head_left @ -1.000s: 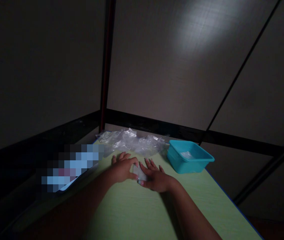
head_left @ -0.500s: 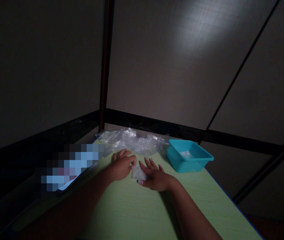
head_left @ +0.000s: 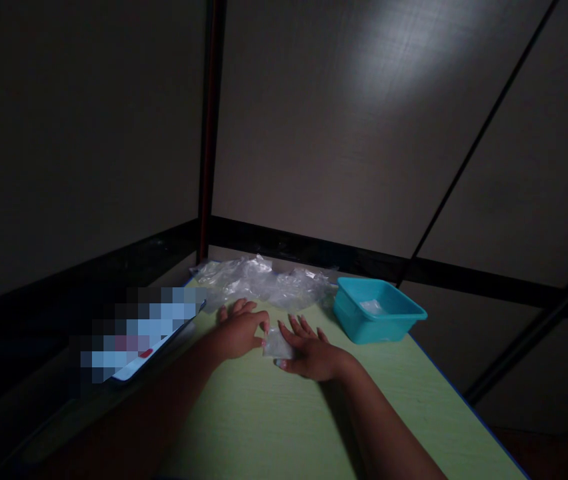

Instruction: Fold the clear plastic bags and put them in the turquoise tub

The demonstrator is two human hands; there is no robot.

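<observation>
A small folded plastic bag (head_left: 275, 345), whitish and see-through, lies flat on the table between my hands. My left hand (head_left: 238, 335) has its thumb and index finger at the bag's left edge, closed in a pinch there, while its other fingers stretch out over the tabletop. Across the bag's right part rests my right hand (head_left: 313, 353), fingers spread and flat, hiding that side. Its thumb lies along the bag's near side.
Crumpled clear plastic (head_left: 264, 283) is heaped along the table's far edge. A turquoise basin (head_left: 379, 330) with some clear plastic inside stands at the right edge of the green table (head_left: 264, 427). At left is a lit screen (head_left: 137, 367), partly blurred out. Dark panelled walls close off the back.
My left hand has shifted slightly left, its thumb and index finger now a little farther apart at the bag's edge. The right hand stays where it was.
</observation>
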